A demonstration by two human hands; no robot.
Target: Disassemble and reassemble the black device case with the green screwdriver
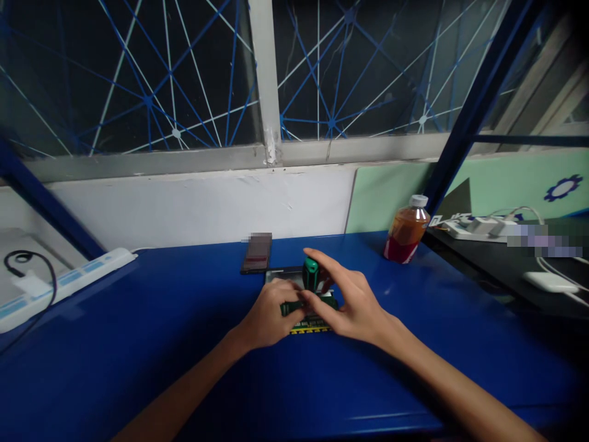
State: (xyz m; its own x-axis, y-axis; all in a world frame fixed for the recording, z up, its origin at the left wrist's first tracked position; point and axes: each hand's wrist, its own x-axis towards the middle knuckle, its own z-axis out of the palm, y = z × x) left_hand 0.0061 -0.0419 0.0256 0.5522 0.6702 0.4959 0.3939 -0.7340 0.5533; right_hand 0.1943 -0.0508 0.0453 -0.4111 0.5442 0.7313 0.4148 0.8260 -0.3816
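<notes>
Left hand (269,313) and right hand (361,304) are working close together, frame centre.
The left is pinching a dark green piece (291,307); the right is curling round an upright green-topped handle (311,274), firmness unclear. Pressing off-centre would risk tipping the handle.

Two long white plastic power strips (92,275) (462,231), one white-capped clear bottle (407,230) of amber liquid and one dark rectangular phone (257,255) show. There is one upright green-and-black tool handle (311,277).
</notes>
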